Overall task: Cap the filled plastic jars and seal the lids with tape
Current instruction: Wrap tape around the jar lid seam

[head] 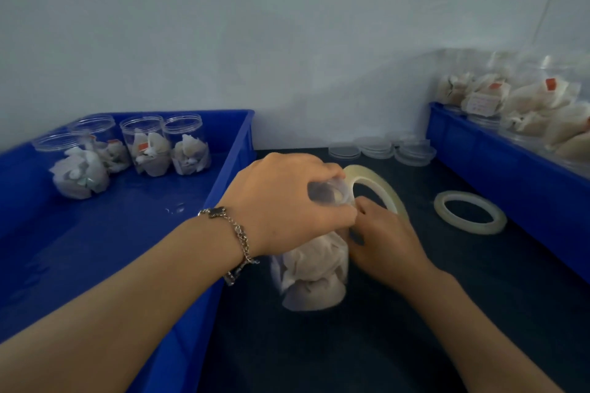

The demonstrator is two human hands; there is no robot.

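Note:
A clear plastic jar (314,274) stuffed with white paper-wrapped contents stands on the dark table in front of me. My left hand (287,198) grips its top from above, fingers curled over the lid. My right hand (383,239) is against the jar's right side just below the lid and holds a roll of clear tape (380,183) that stands on edge behind the jar. Its fingertips meet the jar at the lid seam. A second tape roll (469,212) lies flat to the right.
A blue tray (223,169) on the left holds several open filled jars (143,150). Another blue tray (498,150) at the right holds several filled jars (523,102). Stacks of clear lids (383,148) sit by the back wall.

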